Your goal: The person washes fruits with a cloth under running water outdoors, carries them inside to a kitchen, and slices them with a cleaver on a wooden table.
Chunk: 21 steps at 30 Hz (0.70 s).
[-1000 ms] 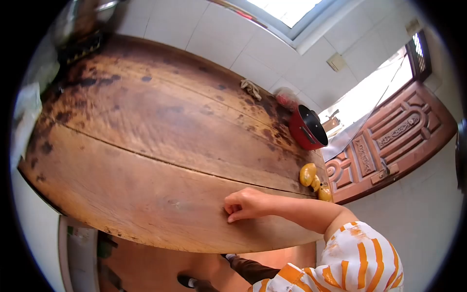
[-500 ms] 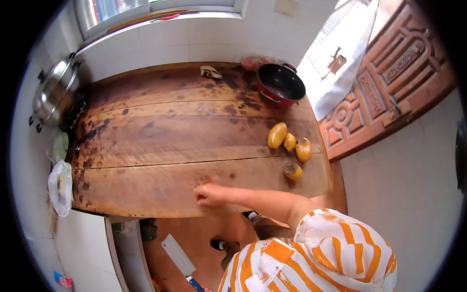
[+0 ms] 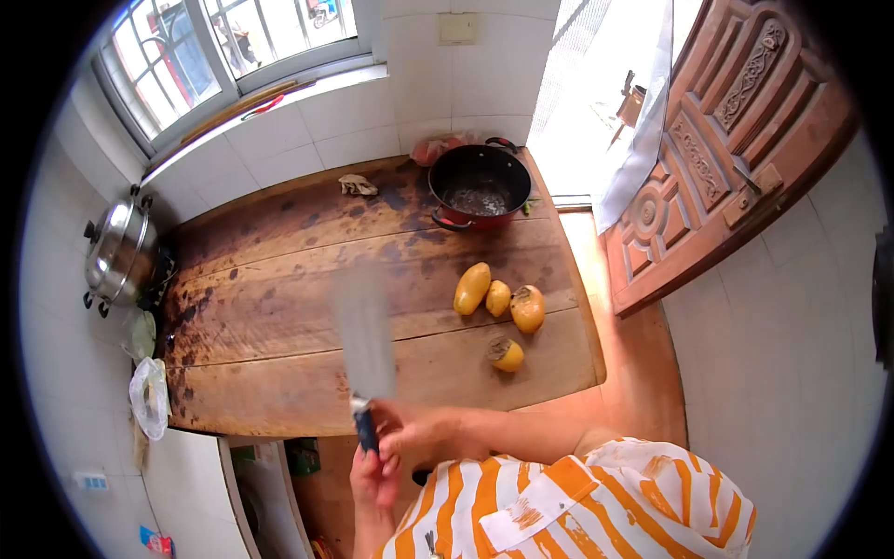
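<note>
A broad-bladed cleaver [image 3: 365,335] is raised over the near edge of the wooden table, its blade upright and blurred by motion. My left hand [image 3: 372,477] is closed on the lower end of its dark blue handle. From the right, my right hand [image 3: 406,427] is closed round the upper part of the handle, close under the blade; its fingers are partly hidden. Several yellow oblong pieces of produce [image 3: 472,289] lie to the right on the table, some with brown, rough patches; I cannot tell their kind.
On the worn wooden table [image 3: 279,326] stand a red pot with a black inside [image 3: 480,191] and a crumpled cloth [image 3: 358,184]. A steel steamer pot [image 3: 123,247] and a plastic bag [image 3: 149,399] are at the left. The carved door [image 3: 717,149] is open at the right.
My left hand has lifted the cleaver from low beside the table to above its edge. My right hand has left the tabletop and met the handle. The view has shifted.
</note>
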### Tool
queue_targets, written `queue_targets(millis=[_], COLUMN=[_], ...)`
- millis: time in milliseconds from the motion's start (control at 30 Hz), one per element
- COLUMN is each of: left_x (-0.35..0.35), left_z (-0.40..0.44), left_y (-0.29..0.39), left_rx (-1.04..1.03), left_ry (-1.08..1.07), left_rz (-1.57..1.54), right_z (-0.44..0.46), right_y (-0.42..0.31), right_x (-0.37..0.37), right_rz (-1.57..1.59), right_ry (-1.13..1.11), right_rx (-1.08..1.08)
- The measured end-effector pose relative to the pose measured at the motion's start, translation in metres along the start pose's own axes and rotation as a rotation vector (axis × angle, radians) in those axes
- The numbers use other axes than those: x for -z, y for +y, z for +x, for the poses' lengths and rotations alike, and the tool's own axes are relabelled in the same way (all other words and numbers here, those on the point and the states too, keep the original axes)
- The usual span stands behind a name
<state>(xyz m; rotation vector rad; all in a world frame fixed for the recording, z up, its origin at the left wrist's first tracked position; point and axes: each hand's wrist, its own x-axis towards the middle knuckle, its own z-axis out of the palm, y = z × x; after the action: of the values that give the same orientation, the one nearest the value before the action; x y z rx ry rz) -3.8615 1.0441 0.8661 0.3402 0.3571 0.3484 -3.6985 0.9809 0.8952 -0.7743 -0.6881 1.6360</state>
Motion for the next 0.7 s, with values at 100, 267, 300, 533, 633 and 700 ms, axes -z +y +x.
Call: queue_targets(millis=[100,267,300,533,633,700], left_x=[-0.058,-0.071,-0.075,-0.031,-0.032,-0.034], left_z=[0.044,0.114,0.122,0.147,0.154,0.159], left_y=[-0.032,-0.086,-0.096,-0.133,-0.144,-0.151], left_rx=[0.11,0.172,0.132,-0.067,-0.109,-0.08], left_ry=[0.012,-0.116,-0.029,0.036,-0.05,-0.049], left_rz=[0.182,0.668,0.703,1.565,1.8,1.865], right_z=[-0.033,-0.098,-0.111,-0.212,-0.232,-0.243], right_y=[-0.027,-0.05,-0.05,-0.05,-0.054,-0.043], right_x=[0.032,0.106,0.118,0.175,0.165,0.169], right_rz=[-0.092,-0.28,-0.386,-0.455,-0.685,-1.246], right_ry=[0.325,0.617,0.697,1.187,1.322,1.415], right_rx=[0.107,0.314,0.453,0.143,-0.043,0.097])
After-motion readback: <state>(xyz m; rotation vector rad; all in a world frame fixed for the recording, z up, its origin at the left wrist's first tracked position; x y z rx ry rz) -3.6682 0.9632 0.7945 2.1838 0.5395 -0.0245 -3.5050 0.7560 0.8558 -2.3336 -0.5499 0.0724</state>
